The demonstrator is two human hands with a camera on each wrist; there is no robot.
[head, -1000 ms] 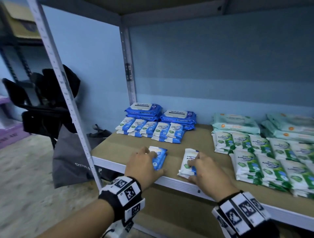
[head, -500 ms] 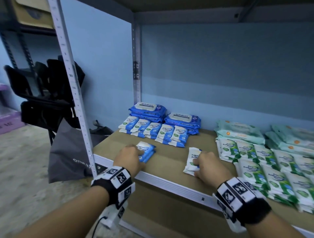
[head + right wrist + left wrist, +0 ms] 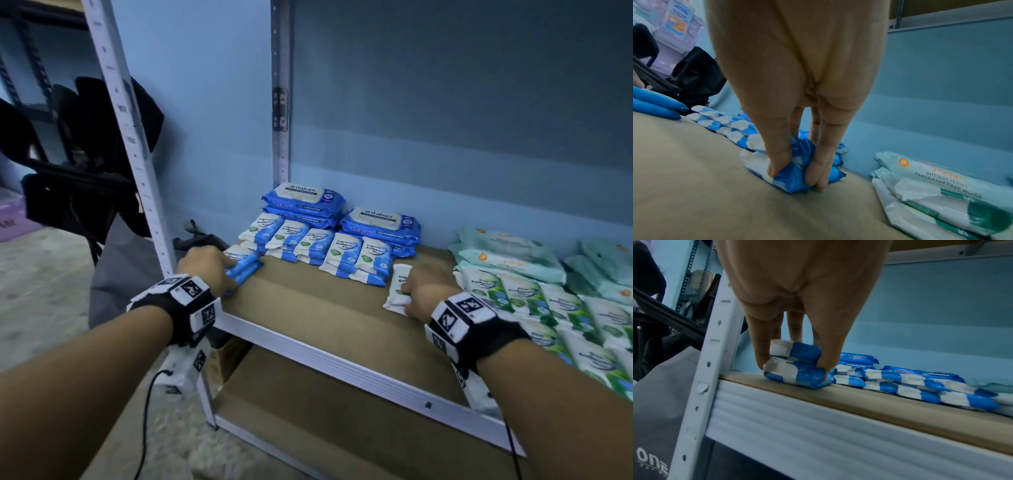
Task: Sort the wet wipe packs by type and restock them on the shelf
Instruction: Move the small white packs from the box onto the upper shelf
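My left hand (image 3: 219, 265) grips a stack of two small blue-and-white wipe packs (image 3: 795, 365) resting on the shelf board (image 3: 308, 301), at its left front corner beside the upright. My right hand (image 3: 423, 291) grips two more small blue-and-white packs (image 3: 791, 170) on the board, just right of the row of same-type small packs (image 3: 318, 245). Behind that row lie two stacks of large blue packs (image 3: 380, 222). Green-and-white packs (image 3: 534, 301) and pale teal packs (image 3: 507, 253) fill the right side.
A white shelf post (image 3: 126, 137) stands just left of my left hand. A grey bag (image 3: 655, 418) and black chairs (image 3: 78, 185) sit on the floor to the left. A lower shelf board (image 3: 308, 411) lies beneath.
My left hand has slid its packs to the left and back, towards the row's left end. My right hand has pushed its packs deeper onto the shelf, close to the row's right end.
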